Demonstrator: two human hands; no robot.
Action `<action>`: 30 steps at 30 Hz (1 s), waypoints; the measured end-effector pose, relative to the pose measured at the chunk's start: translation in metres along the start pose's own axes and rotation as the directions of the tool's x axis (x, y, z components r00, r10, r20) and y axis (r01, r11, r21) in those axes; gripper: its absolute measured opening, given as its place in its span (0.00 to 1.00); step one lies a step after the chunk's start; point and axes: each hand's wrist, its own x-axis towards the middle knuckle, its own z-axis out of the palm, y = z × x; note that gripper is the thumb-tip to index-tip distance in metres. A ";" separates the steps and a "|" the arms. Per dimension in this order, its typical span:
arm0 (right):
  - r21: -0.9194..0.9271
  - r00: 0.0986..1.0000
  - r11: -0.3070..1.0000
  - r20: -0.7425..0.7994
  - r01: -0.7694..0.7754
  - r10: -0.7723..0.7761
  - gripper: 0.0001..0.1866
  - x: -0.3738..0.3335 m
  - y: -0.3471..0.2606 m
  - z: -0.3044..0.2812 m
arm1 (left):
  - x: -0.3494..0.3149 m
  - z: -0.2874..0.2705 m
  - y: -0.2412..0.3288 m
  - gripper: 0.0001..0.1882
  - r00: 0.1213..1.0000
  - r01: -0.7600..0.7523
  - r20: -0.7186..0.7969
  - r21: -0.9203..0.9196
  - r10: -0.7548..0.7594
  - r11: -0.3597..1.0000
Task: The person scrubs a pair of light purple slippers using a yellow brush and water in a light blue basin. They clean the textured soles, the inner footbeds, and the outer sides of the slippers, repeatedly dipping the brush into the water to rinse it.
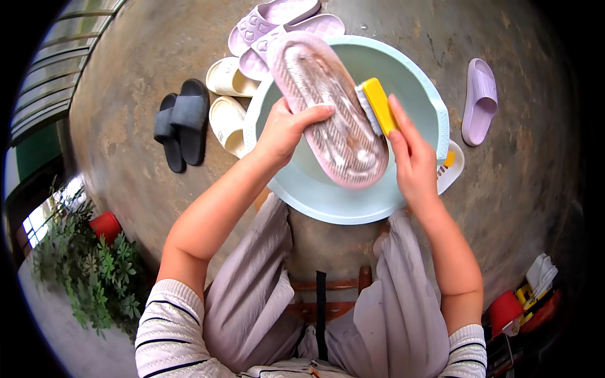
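Observation:
A pale pink slipper (328,120) is tilted over the light blue basin (353,211), its ridged sole facing up and streaked with dirt and white suds. My left hand (287,129) grips it by the left edge, thumb pressed on the sole. In my right hand (413,151) is a scrubbing brush (380,106) with a yellow back and white bristles. The bristles face the slipper's right edge, at or very close to it. The basin's inside is pale green-blue; whether water lies in it I cannot tell.
Lilac slippers (277,25), cream slippers (227,120) and dark slides (189,113) lie left of the basin. One lilac slide (481,101) and a white soap dish (450,167) are right. A leafy plant (94,271), red pot (106,227) and red container (505,310) stand nearer me.

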 end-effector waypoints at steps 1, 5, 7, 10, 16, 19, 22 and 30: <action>-0.041 1.000 0.999 0.014 -0.005 0.005 0.26 -0.009 -0.005 0.002 | 0.000 -0.001 -0.001 0.26 0.995 -0.079 -0.068 -0.002 0.079 0.997; -0.174 0.995 0.981 -0.051 0.080 -0.090 0.24 -0.009 -0.013 0.014 | -0.013 0.014 -0.005 0.23 0.993 -0.100 -0.059 0.055 0.103 0.993; -0.204 0.989 0.974 -0.088 0.096 -0.116 0.26 0.008 -0.013 0.013 | -0.020 0.018 -0.007 0.22 0.998 -0.046 -0.049 0.039 0.048 0.998; -0.272 0.981 0.950 -0.071 0.155 -0.181 0.26 0.013 -0.011 0.012 | -0.019 0.014 0.001 0.22 0.991 -0.091 -0.095 0.003 0.091 0.996; 0.043 0.994 0.996 -0.073 -0.074 0.077 0.24 -0.001 0.001 0.014 | -0.026 0.009 -0.023 0.25 0.997 -0.015 -0.074 -0.068 0.010 0.998; 0.503 0.965 0.833 0.015 -0.233 0.261 0.33 0.008 0.029 0.015 | -0.036 0.017 -0.007 0.25 0.995 -0.058 -0.091 -0.109 0.049 0.992; 0.822 0.951 0.503 0.139 -0.266 0.275 0.45 -0.001 0.026 0.012 | -0.034 0.015 0.000 0.26 0.987 -0.106 -0.148 -0.251 0.070 0.962; 0.687 0.937 0.638 0.245 -0.349 0.248 0.52 0.032 0.010 -0.020 | -0.032 -0.041 0.034 0.37 0.997 -0.077 -0.021 -0.124 0.075 0.989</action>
